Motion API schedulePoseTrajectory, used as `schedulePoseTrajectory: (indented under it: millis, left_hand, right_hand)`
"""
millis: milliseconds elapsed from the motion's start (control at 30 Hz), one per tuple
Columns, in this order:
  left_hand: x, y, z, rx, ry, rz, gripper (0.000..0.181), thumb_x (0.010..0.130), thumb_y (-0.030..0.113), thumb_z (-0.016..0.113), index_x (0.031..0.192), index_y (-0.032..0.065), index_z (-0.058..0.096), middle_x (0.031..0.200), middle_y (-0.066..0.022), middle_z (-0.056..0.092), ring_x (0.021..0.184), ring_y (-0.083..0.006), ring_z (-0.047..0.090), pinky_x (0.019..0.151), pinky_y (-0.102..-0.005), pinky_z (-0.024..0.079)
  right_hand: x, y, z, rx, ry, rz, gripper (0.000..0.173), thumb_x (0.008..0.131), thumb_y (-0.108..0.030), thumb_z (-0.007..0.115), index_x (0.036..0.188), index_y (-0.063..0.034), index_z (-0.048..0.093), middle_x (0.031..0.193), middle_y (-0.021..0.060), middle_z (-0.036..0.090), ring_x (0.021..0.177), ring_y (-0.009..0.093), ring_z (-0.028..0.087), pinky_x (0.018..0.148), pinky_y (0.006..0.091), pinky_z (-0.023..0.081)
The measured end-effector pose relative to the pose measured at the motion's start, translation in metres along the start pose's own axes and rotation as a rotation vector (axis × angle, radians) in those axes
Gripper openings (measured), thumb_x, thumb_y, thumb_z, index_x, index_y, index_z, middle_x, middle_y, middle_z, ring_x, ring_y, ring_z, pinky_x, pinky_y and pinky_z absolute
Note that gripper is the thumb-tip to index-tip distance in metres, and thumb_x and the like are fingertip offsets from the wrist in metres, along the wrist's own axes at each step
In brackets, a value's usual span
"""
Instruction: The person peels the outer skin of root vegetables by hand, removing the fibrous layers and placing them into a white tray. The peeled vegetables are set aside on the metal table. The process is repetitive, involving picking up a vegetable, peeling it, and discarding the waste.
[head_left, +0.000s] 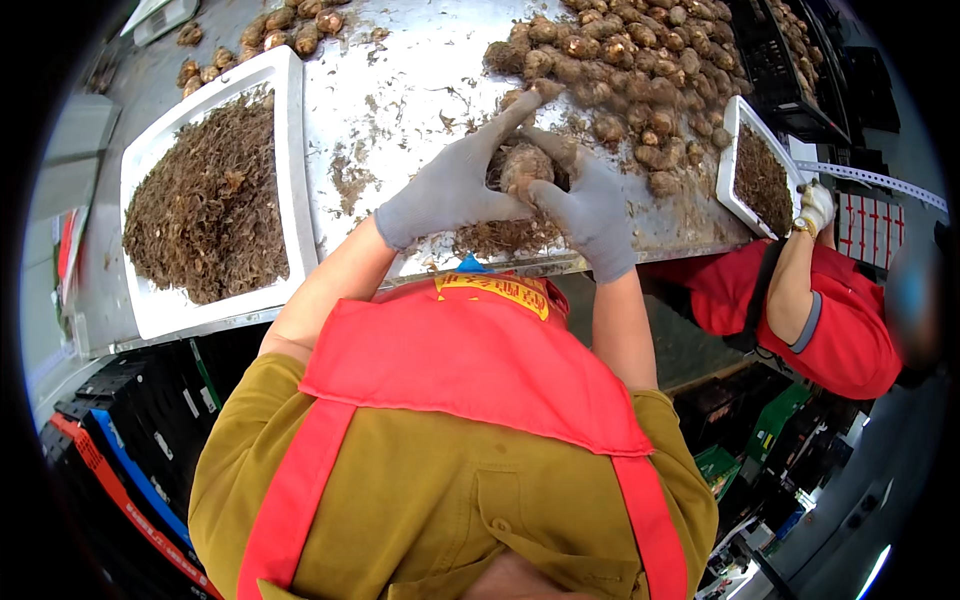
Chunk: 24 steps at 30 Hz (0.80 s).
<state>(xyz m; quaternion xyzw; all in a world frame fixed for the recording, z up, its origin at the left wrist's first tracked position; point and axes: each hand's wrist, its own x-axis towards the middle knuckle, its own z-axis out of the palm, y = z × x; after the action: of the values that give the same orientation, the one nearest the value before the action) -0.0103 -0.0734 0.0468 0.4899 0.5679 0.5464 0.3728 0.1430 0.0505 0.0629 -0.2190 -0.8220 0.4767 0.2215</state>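
Between my two grey-gloved hands is a brown, hairy taro corm (526, 171), just above the metal tabletop near its front edge. My left hand (461, 180) curves round its left side, the thumb low and the fingers reaching up past it. From the right, my right hand (589, 199) holds it, with the thumb against its lower front. The fingers' undersides and the far side of the corm are hidden. Loose brown fibres and peelings (506, 238) lie on the table beneath the hands. A large heap of taro corms (630, 67) spreads beyond my right hand.
At left, a white foam tray (296, 172) holds a mound of brown fibres (210, 202). Several corms (277, 30) lie behind it. A smaller foam tray (727, 165) stands at right, beside a co-worker's gloved hand (816, 204). A black crate (780, 67) holds more corms.
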Motion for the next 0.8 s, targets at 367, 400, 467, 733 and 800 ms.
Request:
schedulePoseTrajectory:
  millis: [367,400,467,733,800]
  left_hand:
    - [-0.001,0.012,-0.008,-0.083,-0.095,-0.02,0.1,0.067,0.009,0.073,0.152,0.0006,0.022,0.151,-0.0162,0.037,0.137,-0.0219,0.038,0.115,-0.0338,0.028]
    - [0.0,0.009,-0.008,-0.112,-0.091,-0.033,0.099,0.067,0.009,0.073,0.152,0.0005,0.022,0.152,-0.0163,0.035,0.138,-0.0223,0.037,0.115,-0.0339,0.027]
    - [0.0,0.003,-0.008,-0.145,-0.083,-0.034,0.099,0.068,0.009,0.072,0.153,0.0004,0.021,0.153,-0.0164,0.033,0.14,-0.0225,0.034,0.116,-0.0339,0.026]
    - [0.002,0.006,0.0,-0.242,-0.164,-0.035,0.094,0.072,0.008,0.069,0.152,-0.001,0.021,0.155,-0.0151,0.03,0.143,-0.0216,0.03,0.117,-0.0315,0.024]
    - [0.002,-0.003,0.006,-0.386,-0.135,-0.1,0.094,0.072,0.01,0.069,0.152,-0.0009,0.022,0.155,-0.0141,0.031,0.141,-0.0207,0.032,0.116,-0.0311,0.024]
  right_hand:
    - [0.016,0.063,-0.008,-0.304,0.126,0.13,0.027,0.087,-0.025,0.067,0.085,0.0014,0.069,0.077,0.019,0.067,0.07,0.031,0.063,0.068,0.0344,0.05]
    - [0.013,0.055,-0.011,-0.291,0.093,0.192,0.026,0.087,-0.024,0.066,0.093,0.0017,0.07,0.087,0.0155,0.07,0.075,0.027,0.064,0.071,0.0346,0.05]
    - [0.009,0.042,-0.008,-0.051,0.177,0.121,0.027,0.087,-0.021,0.066,0.099,0.0027,0.07,0.094,0.0115,0.07,0.079,0.022,0.064,0.075,0.0328,0.05]
    - [-0.003,0.011,0.007,0.377,0.041,0.041,0.019,0.09,-0.009,0.062,0.103,0.0041,0.068,0.089,0.0083,0.066,0.079,0.016,0.06,0.076,0.0278,0.048]
    - [0.009,0.022,0.016,0.229,0.212,-0.03,0.017,0.09,-0.011,0.063,0.098,0.0038,0.068,0.083,0.0101,0.066,0.076,0.019,0.061,0.072,0.0313,0.048]
